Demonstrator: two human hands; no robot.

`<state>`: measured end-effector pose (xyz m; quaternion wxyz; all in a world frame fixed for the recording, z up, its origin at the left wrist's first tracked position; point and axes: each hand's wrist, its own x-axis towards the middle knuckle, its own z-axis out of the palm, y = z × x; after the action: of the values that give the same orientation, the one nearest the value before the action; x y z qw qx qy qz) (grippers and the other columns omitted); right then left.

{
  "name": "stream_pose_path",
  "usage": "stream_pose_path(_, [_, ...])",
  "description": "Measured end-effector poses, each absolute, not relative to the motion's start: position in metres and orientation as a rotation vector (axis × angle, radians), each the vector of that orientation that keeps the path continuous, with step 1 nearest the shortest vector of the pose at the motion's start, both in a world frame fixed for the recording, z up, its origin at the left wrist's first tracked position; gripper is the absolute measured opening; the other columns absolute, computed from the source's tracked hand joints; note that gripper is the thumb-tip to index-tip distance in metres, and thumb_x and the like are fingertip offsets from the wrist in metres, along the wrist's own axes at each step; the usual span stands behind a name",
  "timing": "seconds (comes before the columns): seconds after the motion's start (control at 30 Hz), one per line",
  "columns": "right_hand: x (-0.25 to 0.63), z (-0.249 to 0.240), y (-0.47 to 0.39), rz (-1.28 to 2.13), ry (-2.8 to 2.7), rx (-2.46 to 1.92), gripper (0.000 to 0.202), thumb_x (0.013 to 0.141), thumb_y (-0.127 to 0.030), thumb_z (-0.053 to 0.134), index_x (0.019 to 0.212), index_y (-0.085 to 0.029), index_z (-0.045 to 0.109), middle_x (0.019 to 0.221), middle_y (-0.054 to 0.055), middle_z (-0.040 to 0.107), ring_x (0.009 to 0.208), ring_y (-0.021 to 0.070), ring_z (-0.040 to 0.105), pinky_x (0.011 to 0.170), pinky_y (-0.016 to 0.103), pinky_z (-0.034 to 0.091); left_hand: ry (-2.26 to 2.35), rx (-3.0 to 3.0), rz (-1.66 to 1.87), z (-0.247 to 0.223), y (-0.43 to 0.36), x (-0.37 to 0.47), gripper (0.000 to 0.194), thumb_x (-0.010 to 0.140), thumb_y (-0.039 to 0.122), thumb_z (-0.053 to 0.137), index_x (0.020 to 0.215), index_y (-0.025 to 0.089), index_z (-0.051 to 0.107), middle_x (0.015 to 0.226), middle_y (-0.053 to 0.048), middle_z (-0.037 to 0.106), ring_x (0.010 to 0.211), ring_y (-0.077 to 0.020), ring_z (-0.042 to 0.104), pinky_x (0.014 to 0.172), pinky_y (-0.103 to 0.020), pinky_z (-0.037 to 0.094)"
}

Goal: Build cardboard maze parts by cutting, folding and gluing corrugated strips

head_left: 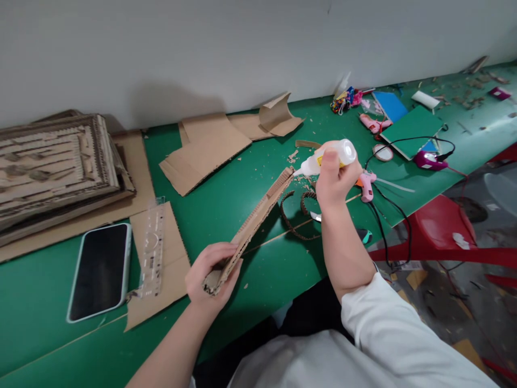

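My left hand [212, 275] is closed around the near end of a long corrugated cardboard strip [258, 213], which slants up and away to the right above the table. In my right hand [338, 180] is a white glue bottle [313, 164] with a yellow label, tipped so its nozzle points left. The nozzle tip is at the strip's far end; whether they touch I cannot tell. Curled cardboard strips [288, 215] lie under and beside my right hand, near a blade [315, 216] partly hidden by my wrist.
Stacked cardboard [60, 178], a phone [100, 272] and a clear ruler [153, 250] lie left on the green table [161, 350]. Cardboard sheets [214, 148] rest by the wall. Rightward are a pink glue gun [367, 186] with cables, a green notebook [416, 129] and a red chair [444, 223].
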<state>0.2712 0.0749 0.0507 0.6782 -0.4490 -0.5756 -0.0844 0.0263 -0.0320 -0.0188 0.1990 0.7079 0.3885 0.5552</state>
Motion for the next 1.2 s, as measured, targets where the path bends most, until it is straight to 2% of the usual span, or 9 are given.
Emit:
stream_pose_path(0.2, [0.274, 0.047, 0.077, -0.191, -1.243, -1.042, 0.037, 0.088, -0.047, 0.05, 0.07, -0.017, 0.061, 0.063, -0.002, 0.059, 0.058, 0.01, 0.058, 0.055, 0.026, 0.047, 1.115, 1.979, 1.552, -0.017, -0.032, 0.028, 0.014, 0.077, 0.01, 0.064, 0.087, 0.018, 0.061, 0.081, -0.004, 0.068, 0.076, -0.0167, 0.067, 0.064, -0.029, 0.056])
stream_pose_path(0.8, [0.263, 0.054, 0.068, -0.171, -1.338, -1.068, 0.042, 0.089, -0.054, 0.044, 0.068, -0.02, 0.058, 0.062, -0.001, 0.059, 0.057, 0.0112, 0.057, 0.054, 0.029, 0.047, 1.085, 1.995, 1.526, -0.014, -0.032, 0.026, 0.019, 0.075, 0.007, 0.064, 0.09, 0.018, 0.061, 0.083, -0.004, 0.068, 0.078, -0.017, 0.067, 0.069, -0.029, 0.056])
stream_pose_path(1.0, [0.252, 0.063, 0.055, -0.118, -1.404, -1.013, 0.039, 0.089, -0.051, 0.046, 0.069, -0.021, 0.058, 0.063, -0.002, 0.06, 0.055, 0.0107, 0.057, 0.051, 0.028, 0.047, 1.059, 1.972, 1.525, -0.019, -0.033, 0.025, 0.023, 0.074, 0.005, 0.065, 0.093, 0.017, 0.061, 0.086, -0.005, 0.068, 0.081, -0.0171, 0.066, 0.073, -0.03, 0.055])
stream_pose_path(1.2, [0.237, 0.068, 0.042, -0.082, -1.48, -0.929, 0.033, 0.089, -0.048, 0.05, 0.071, -0.022, 0.058, 0.063, -0.001, 0.061, 0.053, 0.0122, 0.058, 0.048, 0.029, 0.046, 1.063, 2.002, 1.535, -0.02, -0.033, 0.025, 0.02, 0.076, 0.01, 0.066, 0.093, 0.018, 0.06, 0.086, -0.004, 0.068, 0.081, -0.0167, 0.066, 0.073, -0.03, 0.055])
